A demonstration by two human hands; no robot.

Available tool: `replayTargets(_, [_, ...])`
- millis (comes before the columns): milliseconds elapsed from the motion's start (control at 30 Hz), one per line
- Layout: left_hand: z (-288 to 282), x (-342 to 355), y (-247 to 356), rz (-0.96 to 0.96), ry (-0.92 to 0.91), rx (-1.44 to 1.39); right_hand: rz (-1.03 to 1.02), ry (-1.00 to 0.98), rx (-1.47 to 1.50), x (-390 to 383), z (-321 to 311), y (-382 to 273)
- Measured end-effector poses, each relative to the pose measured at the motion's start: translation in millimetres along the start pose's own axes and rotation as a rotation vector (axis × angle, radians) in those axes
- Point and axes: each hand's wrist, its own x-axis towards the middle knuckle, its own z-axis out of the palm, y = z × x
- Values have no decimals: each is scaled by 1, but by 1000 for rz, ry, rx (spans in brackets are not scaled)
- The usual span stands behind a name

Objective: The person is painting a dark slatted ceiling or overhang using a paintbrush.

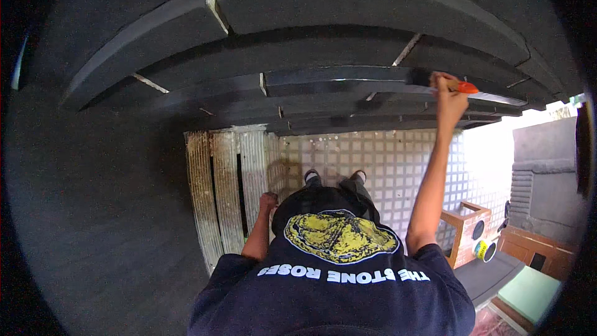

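My right hand (449, 102) is raised at arm's length and closed around a paintbrush (467, 87) with a red-orange handle. The dark bristle end points left and lies against a black slat (348, 81), partly hidden by my fingers. Along this slat runs a glossy, wet-looking streak. My left hand (268, 200) hangs low with its fingers curled, beside pale corrugated panels (254, 162). Whether it holds anything cannot be made out.
Several black slats with pale cross pieces (216, 9) span the space in front of me. Small square tiles (392, 174) cover the floor. To the right are a wooden stool-like frame (461, 236), a can with a yellow label (482, 249), a grey surface (497, 277) and a light green board (528, 292).
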Motion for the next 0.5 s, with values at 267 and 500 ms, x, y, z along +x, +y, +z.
replayTargets(267, [13, -38, 6, -74, 292, -321, -309, -123, -459, -20, 42, -48])
replayTargets(500, [36, -79, 39, -521, 280, -666, -459, -398, -295, -100, 128, -133])
